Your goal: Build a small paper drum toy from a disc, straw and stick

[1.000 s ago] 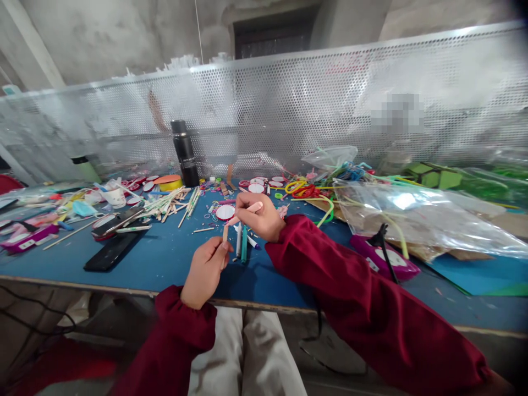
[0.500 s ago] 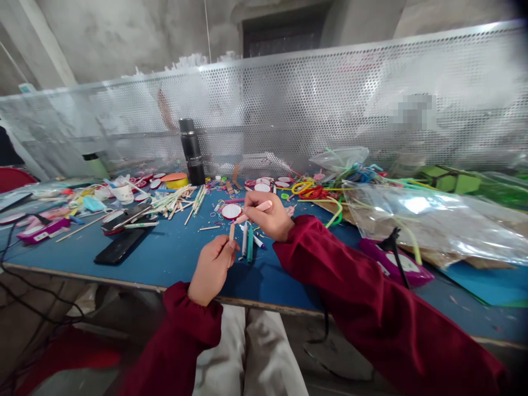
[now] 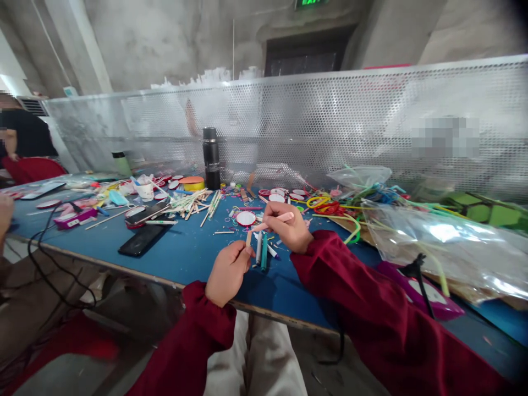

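Observation:
Pinched in my left hand (image 3: 226, 270) is a small flat wooden stick (image 3: 248, 238), its upper end showing above the thumb. My right hand (image 3: 292, 230) grips a pink marker (image 3: 284, 218), slanted down to the left with its tip at or very near the top of the stick. Below my right hand lie a grey marker (image 3: 258, 248), a teal marker (image 3: 264, 254) and a white marker with a purple end (image 3: 273, 252). Just behind the stick is a round white disc with a red rim (image 3: 246, 219).
Left on the blue table (image 3: 181, 258) are a black phone (image 3: 142, 240), a heap of wooden sticks (image 3: 192, 203) and a purple box (image 3: 74, 218). A black bottle (image 3: 212, 159) stands by the perforated metal screen (image 3: 165, 129). Plastic bags (image 3: 437, 242) cover the right. Someone's hand (image 3: 5, 214) shows far left.
The camera has turned left and up, so the table appears further right and lower. Another person and a hand now show at the left edge. Both my hands keep their grips.

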Demonstrator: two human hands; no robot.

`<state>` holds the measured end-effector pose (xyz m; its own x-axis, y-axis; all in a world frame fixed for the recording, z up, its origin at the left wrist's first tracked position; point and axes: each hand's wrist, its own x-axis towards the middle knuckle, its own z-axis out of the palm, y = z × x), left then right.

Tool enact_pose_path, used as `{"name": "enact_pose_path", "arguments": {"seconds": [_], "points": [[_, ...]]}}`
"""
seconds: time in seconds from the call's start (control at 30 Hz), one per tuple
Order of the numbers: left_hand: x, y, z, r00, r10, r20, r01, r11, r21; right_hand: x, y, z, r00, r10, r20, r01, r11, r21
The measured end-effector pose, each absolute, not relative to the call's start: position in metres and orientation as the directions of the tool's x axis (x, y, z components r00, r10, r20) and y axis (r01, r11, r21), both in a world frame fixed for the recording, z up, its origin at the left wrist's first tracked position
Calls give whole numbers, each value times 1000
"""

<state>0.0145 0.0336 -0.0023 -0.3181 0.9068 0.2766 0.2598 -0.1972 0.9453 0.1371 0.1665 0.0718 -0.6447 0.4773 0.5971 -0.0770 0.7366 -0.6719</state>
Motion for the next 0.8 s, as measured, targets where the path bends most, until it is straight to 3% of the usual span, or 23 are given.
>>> {"name": "enact_pose_path", "arguments": {"seconds": [0.8], "points": [[13, 35, -3, -364, 872, 326, 339, -202, 919, 133, 160, 70, -622, 465, 630, -107, 747, -656]]}}
